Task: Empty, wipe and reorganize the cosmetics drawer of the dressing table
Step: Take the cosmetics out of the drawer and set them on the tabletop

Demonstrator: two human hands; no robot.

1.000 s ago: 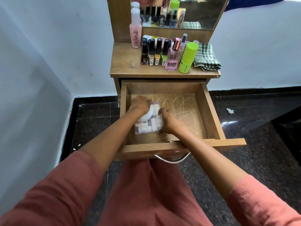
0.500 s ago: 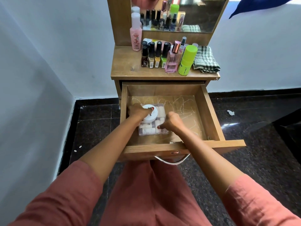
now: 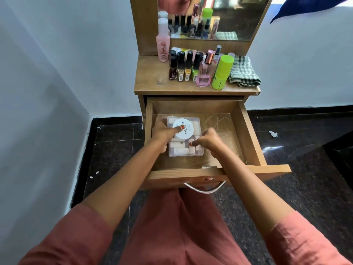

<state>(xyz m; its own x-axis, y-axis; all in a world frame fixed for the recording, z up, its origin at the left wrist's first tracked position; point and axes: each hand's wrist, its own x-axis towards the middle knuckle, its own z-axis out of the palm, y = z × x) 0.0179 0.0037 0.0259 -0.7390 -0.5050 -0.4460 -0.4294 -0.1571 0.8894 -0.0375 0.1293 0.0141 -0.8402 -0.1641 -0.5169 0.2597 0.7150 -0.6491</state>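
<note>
Head view: both arms [image 3: 133, 178] stretch down into the open drawer [image 3: 248, 134], left hand [image 3: 164, 131] curled round the left edge of the clear box [image 3: 184, 153] w/ thumb on the white round tub [image 3: 184, 131] atop it, right hand [image 3: 208, 140] pinching its right edge; box, packed w/ small pale bottles [image 3: 178, 144], sits left-centre on drawer floor.

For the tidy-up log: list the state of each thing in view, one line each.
Drawer, pulled open.
Box, flat in the drawer's left half, full of small bottles.
Tub, lidded, on top of the box.
Left hand, grips the box, thumb on the tub.
Right hand, pinches the box's right edge.
Nail polish bottles, upright, capped.
Perfume bottle, upright, capped.
Green bottle, upright, capped.
Pink bottle, upright, capped.
Cloth, folded.
</note>
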